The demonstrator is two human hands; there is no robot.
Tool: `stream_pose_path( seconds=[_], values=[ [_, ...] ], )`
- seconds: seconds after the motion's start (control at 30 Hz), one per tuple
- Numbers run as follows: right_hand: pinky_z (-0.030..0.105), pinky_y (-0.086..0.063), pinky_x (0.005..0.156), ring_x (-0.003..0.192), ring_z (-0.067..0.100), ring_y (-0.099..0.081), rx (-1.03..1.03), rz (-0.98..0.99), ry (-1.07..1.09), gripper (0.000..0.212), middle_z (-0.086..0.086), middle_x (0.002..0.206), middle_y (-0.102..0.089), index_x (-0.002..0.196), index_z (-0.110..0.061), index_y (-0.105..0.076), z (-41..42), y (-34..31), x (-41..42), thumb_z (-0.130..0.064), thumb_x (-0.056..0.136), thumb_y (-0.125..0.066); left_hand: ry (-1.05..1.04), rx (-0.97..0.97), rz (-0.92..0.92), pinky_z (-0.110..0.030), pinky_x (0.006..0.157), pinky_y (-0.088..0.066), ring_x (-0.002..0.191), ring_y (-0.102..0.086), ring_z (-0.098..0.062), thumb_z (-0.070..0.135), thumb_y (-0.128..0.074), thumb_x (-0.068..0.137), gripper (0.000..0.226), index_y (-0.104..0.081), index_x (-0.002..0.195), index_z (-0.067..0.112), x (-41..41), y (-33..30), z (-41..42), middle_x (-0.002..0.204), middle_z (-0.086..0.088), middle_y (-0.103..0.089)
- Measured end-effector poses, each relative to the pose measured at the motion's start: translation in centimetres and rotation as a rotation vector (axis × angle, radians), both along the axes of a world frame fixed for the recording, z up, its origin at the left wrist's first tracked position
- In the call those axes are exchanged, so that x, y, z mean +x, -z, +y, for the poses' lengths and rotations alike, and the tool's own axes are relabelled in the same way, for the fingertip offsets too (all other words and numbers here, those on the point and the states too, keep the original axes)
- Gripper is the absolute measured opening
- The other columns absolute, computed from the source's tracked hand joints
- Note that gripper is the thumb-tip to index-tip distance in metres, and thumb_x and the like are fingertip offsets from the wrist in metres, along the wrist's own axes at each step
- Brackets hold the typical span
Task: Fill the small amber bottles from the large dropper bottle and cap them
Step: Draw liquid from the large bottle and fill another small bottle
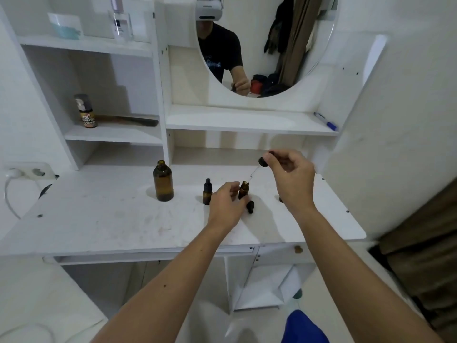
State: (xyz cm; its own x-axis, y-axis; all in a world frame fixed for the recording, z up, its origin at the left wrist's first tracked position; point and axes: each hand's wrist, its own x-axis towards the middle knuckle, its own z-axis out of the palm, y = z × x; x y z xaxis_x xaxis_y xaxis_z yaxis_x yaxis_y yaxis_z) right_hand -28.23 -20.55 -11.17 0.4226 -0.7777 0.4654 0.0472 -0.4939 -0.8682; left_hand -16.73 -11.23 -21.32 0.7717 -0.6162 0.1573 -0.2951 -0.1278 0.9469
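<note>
Your left hand point(226, 203) pinches open small bottle point(243, 189) mid-tabletop, steadying it. Right hand point(290, 178) pinches dropper point(262, 162), tip at mouth. Large bottle point(163, 181) uncapped, left, clear of work.

Open desktop point(99, 219) left of large bottle point(163, 181); capped bottle point(207, 191) crowds the middle.

Not much legible here tbh. Small bottle point(86, 112) on the far-left shelf has an orange/tan label w/ some print, too blurry to read. Clear bottle point(120, 22) on the top shelf has a dark label patch, also unreadable. T-shirt point(218, 49) in the mirror shows a light blue graphic, can't make out any letters. Amber bottles: no labels visible.
</note>
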Motion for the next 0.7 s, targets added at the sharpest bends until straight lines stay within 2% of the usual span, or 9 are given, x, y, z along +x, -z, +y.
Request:
stream_pose_path(
  seconds=[0.13, 0.23, 0.33, 0.43, 0.6, 0.7],
  values=[
    [0.013, -0.055, 0.084, 0.085, -0.006, -0.073, -0.026, 0.02, 0.002, 0.013, -0.031, 0.084, -0.075, 0.104, -0.012, -0.078, -0.2, 0.2, 0.5, -0.018, 0.093, -0.081, -0.016, -0.026, 0.01, -0.03, 0.101, -0.056, 0.107, -0.069, -0.007, 0.025, -0.084, 0.087, 0.042, -0.07, 0.125, 0.013, 0.4, 0.1, -0.6, 0.112, 0.006, -0.075],
    [0.018, -0.058, 0.086, 0.088, 0.002, -0.077, -0.051, 0.041, -0.019, 0.012, -0.018, 0.085, -0.079, 0.103, -0.013, -0.078, -0.4, 0.6, 0.7, -0.018, 0.093, -0.082, -0.02, -0.036, 0.008, -0.031, 0.098, -0.058, 0.102, -0.071, -0.005, 0.024, -0.082, 0.09, 0.031, -0.073, 0.118, 0.015, 0.5, 0.2, -0.8, 0.104, 0.009, -0.076],
    [0.011, -0.054, 0.083, 0.087, 0.0, -0.076, -0.065, 0.083, -0.039, 0.011, -0.01, 0.086, -0.08, 0.101, -0.014, -0.078, -0.4, 1.2, 0.9, -0.02, 0.093, -0.082, -0.018, -0.042, -0.002, -0.033, 0.097, -0.059, 0.099, -0.072, -0.005, 0.025, -0.082, 0.089, 0.028, -0.074, 0.114, 0.016, 0.6, 0.5, -0.9, 0.1, 0.01, -0.077],
    [0.012, -0.054, 0.083, 0.088, 0.005, -0.077, -0.068, 0.109, -0.062, 0.009, -0.005, 0.088, -0.081, 0.099, -0.016, -0.079, -0.4, 1.6, 1.3, -0.021, 0.093, -0.082, -0.012, -0.039, -0.001, -0.034, 0.095, -0.059, 0.097, -0.072, -0.005, 0.026, -0.082, 0.089, 0.028, -0.074, 0.114, 0.017, 0.6, 0.6, -0.9, 0.099, 0.011, -0.077],
    [0.011, -0.051, 0.083, 0.088, 0.01, -0.077, -0.063, 0.139, -0.074, 0.002, -0.004, 0.087, -0.08, 0.093, -0.016, -0.079, -0.4, 1.9, 2.0, -0.018, 0.094, -0.079, -0.002, -0.036, -0.005, -0.034, 0.093, -0.059, 0.095, -0.072, -0.004, 0.023, -0.082, 0.089, 0.024, -0.073, 0.111, 0.017, 0.7, 0.6, -0.8, 0.096, 0.012, -0.076],
    [0.008, -0.048, 0.08, 0.087, 0.01, -0.076, -0.073, 0.16, -0.057, 0.007, -0.004, 0.085, -0.08, 0.089, -0.016, -0.079, -0.4, 1.8, 2.4, -0.016, 0.095, -0.077, -0.005, -0.034, -0.018, -0.034, 0.094, -0.059, 0.096, -0.072, -0.004, 0.023, -0.082, 0.089, 0.025, -0.073, 0.111, 0.017, 0.7, 0.7, -0.8, 0.096, 0.012, -0.076]
  ],
)
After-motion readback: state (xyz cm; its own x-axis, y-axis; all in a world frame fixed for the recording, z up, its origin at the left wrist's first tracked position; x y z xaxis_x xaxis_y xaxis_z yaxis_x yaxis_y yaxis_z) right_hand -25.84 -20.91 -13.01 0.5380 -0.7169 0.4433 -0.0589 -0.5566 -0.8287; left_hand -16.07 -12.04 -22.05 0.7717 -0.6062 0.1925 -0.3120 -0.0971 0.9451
